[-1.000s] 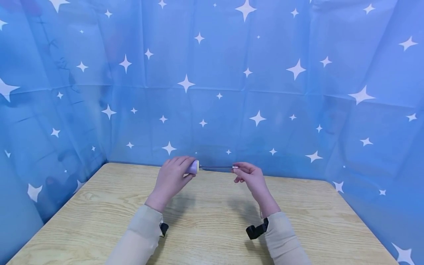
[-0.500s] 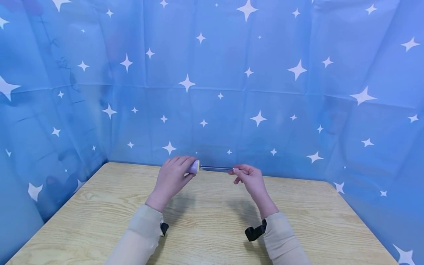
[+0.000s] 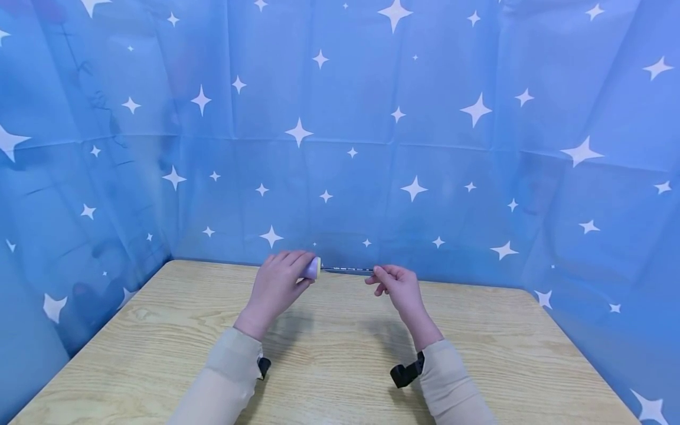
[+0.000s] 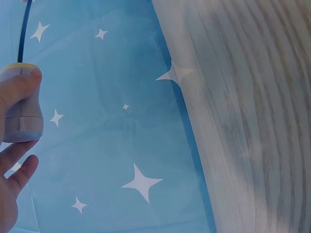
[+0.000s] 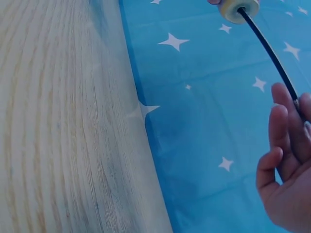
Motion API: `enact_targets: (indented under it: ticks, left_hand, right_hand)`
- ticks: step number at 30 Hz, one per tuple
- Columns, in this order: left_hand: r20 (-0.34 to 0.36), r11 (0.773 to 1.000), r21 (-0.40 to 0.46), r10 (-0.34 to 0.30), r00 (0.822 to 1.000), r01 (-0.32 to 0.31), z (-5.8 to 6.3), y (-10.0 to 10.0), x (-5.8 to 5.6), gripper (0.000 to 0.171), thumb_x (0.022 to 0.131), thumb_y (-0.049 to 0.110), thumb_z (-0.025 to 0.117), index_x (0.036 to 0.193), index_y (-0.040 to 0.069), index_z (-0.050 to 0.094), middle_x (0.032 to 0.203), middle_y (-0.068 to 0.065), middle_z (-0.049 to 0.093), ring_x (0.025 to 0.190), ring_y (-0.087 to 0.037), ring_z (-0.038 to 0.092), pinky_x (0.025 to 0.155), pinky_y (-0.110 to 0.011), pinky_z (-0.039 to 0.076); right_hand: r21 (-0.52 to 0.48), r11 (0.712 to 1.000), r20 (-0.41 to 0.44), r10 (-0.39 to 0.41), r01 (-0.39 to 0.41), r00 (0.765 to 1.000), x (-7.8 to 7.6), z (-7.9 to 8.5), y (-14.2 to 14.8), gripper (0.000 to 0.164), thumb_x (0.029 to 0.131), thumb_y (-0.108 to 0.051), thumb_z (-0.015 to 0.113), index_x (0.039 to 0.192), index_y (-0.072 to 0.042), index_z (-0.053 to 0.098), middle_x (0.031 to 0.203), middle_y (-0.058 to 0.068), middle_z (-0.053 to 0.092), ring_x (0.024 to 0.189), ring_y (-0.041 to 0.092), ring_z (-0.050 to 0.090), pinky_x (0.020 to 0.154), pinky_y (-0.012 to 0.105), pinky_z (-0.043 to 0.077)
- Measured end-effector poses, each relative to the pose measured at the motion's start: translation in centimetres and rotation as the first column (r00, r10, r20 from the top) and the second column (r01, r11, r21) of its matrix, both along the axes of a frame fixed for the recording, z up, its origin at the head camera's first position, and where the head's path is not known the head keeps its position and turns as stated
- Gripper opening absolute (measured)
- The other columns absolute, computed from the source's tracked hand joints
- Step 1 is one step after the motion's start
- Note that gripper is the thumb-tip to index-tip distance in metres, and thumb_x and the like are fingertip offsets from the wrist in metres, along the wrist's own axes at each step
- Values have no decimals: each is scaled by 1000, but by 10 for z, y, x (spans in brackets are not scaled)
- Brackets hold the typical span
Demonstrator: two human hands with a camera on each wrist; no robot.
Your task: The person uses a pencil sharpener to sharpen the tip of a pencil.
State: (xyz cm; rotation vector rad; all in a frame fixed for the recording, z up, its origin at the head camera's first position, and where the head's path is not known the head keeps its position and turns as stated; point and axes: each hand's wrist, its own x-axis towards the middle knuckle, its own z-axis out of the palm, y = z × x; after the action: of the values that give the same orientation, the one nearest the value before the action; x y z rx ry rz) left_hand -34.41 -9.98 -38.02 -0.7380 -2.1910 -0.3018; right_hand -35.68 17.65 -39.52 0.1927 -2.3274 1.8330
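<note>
My left hand [image 3: 273, 289] grips a lavender, waisted pencil sharpener [image 3: 310, 268] with a yellow end, held level above the far part of the table. Out of the yellow end runs a thin black pencil [image 3: 346, 269] with pale lettering; its inner tip is hidden in the sharpener [image 5: 226, 13]. With thumb and fingertips my right hand [image 3: 401, 289] pinches the pencil's other end. In the left wrist view the thumb presses the side of the sharpener [image 4: 24, 104]. Several fingers of the right hand [image 5: 296, 194] are loosely bent below the pencil [image 5: 270, 51] in the right wrist view.
A light wood-grain table [image 3: 329, 354] lies beneath both hands. Behind it and along its sides hangs a blue cloth [image 3: 350, 118] with white stars. Each wrist bears a black camera mount [image 3: 406, 375] at the sleeve.
The pencil has turned about its length, so its pale lettering now shows along the shaft. My right fingers have shifted slightly on its end. My left hand and the sharpener stay nearly still.
</note>
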Motion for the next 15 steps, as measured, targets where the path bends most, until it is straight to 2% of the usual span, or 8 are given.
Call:
enact_targets:
  ticks: [7, 15]
  left_hand:
    - [-22, 1000, 6, -13, 1000, 13, -1, 2, 0, 50, 73, 19, 86, 119, 12, 67, 113, -4, 68, 102, -25, 62, 85, -40, 51]
    - [-32, 1000, 11, -14, 999, 14, -3, 3, -1, 50, 72, 20, 86, 118, 12, 67, 112, -4, 68, 101, -25, 62, 86, -41, 50]
  right_hand:
    - [-23, 999, 5, -25, 25, 1000, 1, 1, -1, 36, 96, -29, 62, 110, 4, 69, 80, 5, 72, 58, 18, 58, 71, 34, 49]
    - [-65, 998, 9, -19, 19, 1000, 0, 0, -2, 29, 95, -30, 63, 99, -2, 71, 77, 6, 70, 56, 18, 54, 67, 32, 50]
